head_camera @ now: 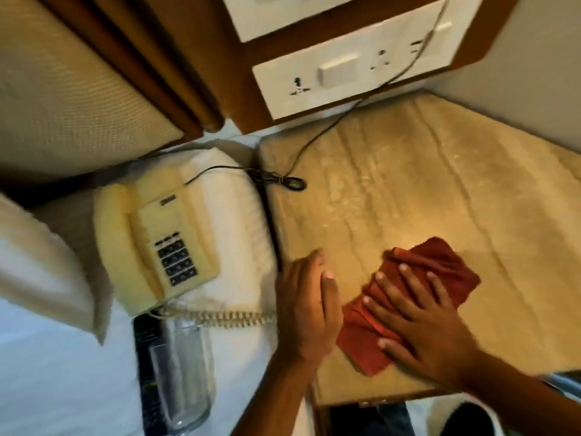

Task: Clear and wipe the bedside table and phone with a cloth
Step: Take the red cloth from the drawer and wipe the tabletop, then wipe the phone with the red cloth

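The bedside table [424,190] has a beige stone top with nothing standing on it. A red cloth [440,272] lies near its front edge, and my right hand [421,322] presses flat on it with fingers spread. My left hand [309,306] rests edge-on at the table's left front corner, fingers together, holding nothing. The cream phone [147,243] sits on the white bed to the left, handset on its cradle, its coiled cord [226,317] running toward the table.
A clear drinking glass [180,379] and a dark remote [147,366] lie on the bed below the phone. A black cable [317,143] runs from the wall socket panel [339,77] across the table's back left corner. A pillow [41,265] is at far left.
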